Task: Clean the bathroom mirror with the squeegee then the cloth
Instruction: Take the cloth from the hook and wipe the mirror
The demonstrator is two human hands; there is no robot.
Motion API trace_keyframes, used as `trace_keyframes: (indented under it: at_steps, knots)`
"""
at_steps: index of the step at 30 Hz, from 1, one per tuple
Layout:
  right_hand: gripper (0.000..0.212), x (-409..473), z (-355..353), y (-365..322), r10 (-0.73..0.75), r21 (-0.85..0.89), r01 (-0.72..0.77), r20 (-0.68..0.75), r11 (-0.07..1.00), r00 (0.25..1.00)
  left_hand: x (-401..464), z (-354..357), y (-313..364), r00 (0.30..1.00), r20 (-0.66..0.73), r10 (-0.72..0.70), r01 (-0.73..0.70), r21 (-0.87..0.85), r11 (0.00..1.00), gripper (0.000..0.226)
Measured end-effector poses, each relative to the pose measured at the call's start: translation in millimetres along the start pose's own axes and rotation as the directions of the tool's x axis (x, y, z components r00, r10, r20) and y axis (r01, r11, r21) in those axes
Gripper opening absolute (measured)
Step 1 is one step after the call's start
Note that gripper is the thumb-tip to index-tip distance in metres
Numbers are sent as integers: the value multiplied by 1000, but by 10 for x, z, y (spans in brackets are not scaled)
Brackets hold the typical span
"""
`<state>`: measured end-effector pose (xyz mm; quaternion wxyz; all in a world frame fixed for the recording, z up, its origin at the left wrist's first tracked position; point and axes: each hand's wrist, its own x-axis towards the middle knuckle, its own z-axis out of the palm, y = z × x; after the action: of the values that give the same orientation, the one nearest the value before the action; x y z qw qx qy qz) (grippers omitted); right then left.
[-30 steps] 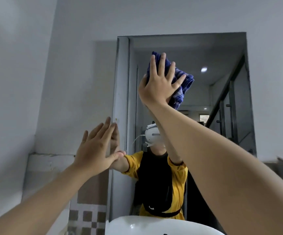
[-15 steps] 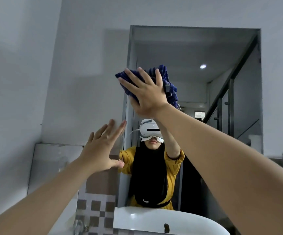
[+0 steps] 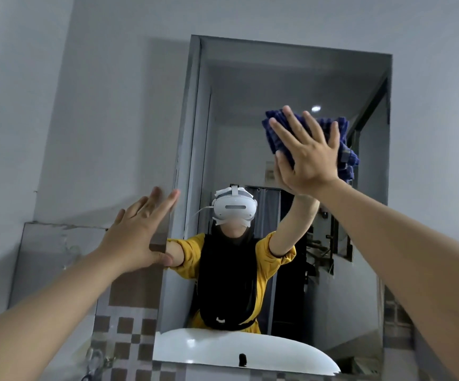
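Observation:
The tall rectangular bathroom mirror [image 3: 250, 111] hangs on the grey wall ahead. My right hand [image 3: 306, 155] presses a bunched blue checked cloth [image 3: 343, 149] flat against the glass in its upper right part, fingers spread over the cloth. My left hand [image 3: 137, 235] is flat and open with fingers apart, resting at the mirror's left edge about halfway up. No squeegee is in view. The glass reflects a person in a yellow top with a white headset.
The white basin [image 3: 223, 350] shows as a reflection at the mirror's bottom. Brown and white checked tiles [image 3: 129, 336] cover the wall at lower left, with a tap [image 3: 93, 358] below them. A grey ledge [image 3: 52, 243] runs along the left wall.
My right hand has swept the cloth from the mirror's upper left across to its upper right. The view has dropped and shifted. My left hand stays at the left edge.

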<state>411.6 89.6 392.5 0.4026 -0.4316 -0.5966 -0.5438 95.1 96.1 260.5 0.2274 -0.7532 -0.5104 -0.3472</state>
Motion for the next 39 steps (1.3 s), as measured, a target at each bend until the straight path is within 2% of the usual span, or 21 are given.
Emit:
trace_keyframes:
  at_steps: [6,11,15,21,25,28,34,39]
  knots:
    - [58,-211,-58,568,226,-22,-227,-31,974,974,-30,-18,89,999,-13,-33,33,25,999,132]
    - [59,-482,-77,882,430,-31,-431,-39,902,902,-45,-26,165,996,-22,-84,85,88,992,134]
    - [58,-563,-39,795,584,-4,-585,-51,811,810,-53,-9,217,993,-28,-113,115,135,984,135]
    - [59,-662,78,219,696,52,-694,-33,718,717,-121,-71,243,987,11,-158,154,156,976,133]
    - [60,-510,97,-201,691,115,-685,-14,719,723,-75,-67,357,991,-9,-134,134,145,980,130]
    - [60,-418,141,-647,638,163,-630,8,759,770,-98,-10,263,996,-30,-85,89,145,985,126]
    - [58,-33,247,-1389,560,173,-554,20,814,829,-305,176,-21,996,-44,74,-73,45,996,99]
    - [58,148,353,-1913,379,167,-369,-29,914,925,-467,369,-193,995,3,104,-104,53,993,107]
